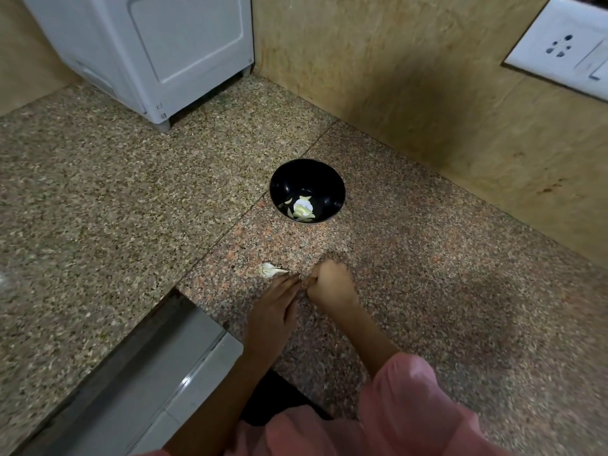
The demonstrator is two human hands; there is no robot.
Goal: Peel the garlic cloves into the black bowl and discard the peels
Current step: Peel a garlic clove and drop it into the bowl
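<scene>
Black bowl [296,179] is located on the worktop [98,192], well beyond the hands and upright. Pale garlic pieces [302,207] are seen at its bottom; peeled cloves cannot be told from skins at this size.

Head view: both hands are brought together near the front edge. The right hand [329,281] is curled into a fist. The left hand [276,301] is laid with its fingers stretched forward, the tips touching the right hand. Whether anything is pinched between them cannot be told, since the contact point is hidden and blurred. A pale garlic piece [270,270] lies on the worktop just beside the left fingertips, apart from the bowl.

The step in hand is judged to be the peeling of one clove, with the task partly done. For the next move, the freed clove is to be carried forward over the rim of the bowl, and the skin is to be kept back for disposal.

The worktop is speckled granite with a seam running diagonally. A white appliance [164,44] stands in the far corner, tan wall panels [394,77] run behind, and a socket plate [566,44] is mounted at the right. A grey metal unit [158,373] adjoins the near left edge. A pink sleeve [404,383] covers the right forearm.
</scene>
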